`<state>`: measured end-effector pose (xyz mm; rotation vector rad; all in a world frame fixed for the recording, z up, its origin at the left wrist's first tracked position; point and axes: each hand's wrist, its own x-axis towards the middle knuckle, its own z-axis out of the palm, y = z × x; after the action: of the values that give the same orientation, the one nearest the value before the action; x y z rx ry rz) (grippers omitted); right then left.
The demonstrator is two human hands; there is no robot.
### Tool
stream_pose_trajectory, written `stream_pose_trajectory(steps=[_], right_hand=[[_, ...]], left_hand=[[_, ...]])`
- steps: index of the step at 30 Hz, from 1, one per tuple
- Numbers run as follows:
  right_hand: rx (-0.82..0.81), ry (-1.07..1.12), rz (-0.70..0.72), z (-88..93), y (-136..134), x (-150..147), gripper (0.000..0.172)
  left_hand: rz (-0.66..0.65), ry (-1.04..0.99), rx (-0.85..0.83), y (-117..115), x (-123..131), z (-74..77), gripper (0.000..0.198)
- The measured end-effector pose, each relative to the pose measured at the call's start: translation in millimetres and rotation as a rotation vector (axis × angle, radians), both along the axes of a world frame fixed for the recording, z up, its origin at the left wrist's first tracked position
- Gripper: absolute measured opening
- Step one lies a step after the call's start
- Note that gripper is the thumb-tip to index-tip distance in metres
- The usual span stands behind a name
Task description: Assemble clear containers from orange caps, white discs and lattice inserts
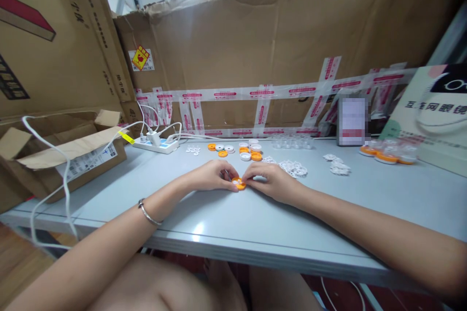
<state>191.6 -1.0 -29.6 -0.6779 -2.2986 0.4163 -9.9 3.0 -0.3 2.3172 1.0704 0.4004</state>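
Observation:
Both of my hands meet at the middle of the grey table (226, 218). My left hand (211, 176) and my right hand (268, 179) pinch a small orange round disc (240, 184) between their fingertips, resting it on the table top. A thin metal bangle (148, 214) circles my left wrist. Just beyond my hands lie several orange and white round discs (241, 149) in a loose group.
White lacy plastic pieces (294, 168) and more white pieces (337, 164) lie to the right. A power strip (155, 144) with white cables sits back left beside an open cardboard box (62, 155). Taped cardboard walls (255, 53) ring the table. Clear and orange-based containers (386, 151) stand far right.

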Motion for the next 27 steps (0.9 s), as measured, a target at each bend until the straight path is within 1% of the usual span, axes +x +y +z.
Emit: stream_pose_trajectory(steps=[8, 15, 19, 27], right_hand=[[-0.029, -0.016, -0.016, 1.2, 0.4, 0.4, 0.014], [-0.123, -0.012, -0.071, 6.1, -2.0, 2.4, 0.012], [-0.17, -0.03, -0.068, 8.2, -2.9, 2.5, 0.01], [-0.165, -0.04, -0.07, 4.0, 0.0, 1.9, 0.008]], left_hand=[[0.004, -0.013, -0.016, -1.5, 0.9, 1.0, 0.035], [-0.001, -0.019, -0.032, -3.0, 2.1, 2.3, 0.031], [0.009, -0.021, -0.029, -2.7, 1.8, 1.8, 0.032], [0.008, -0.023, -0.035, -2.1, 1.0, 1.6, 0.032]])
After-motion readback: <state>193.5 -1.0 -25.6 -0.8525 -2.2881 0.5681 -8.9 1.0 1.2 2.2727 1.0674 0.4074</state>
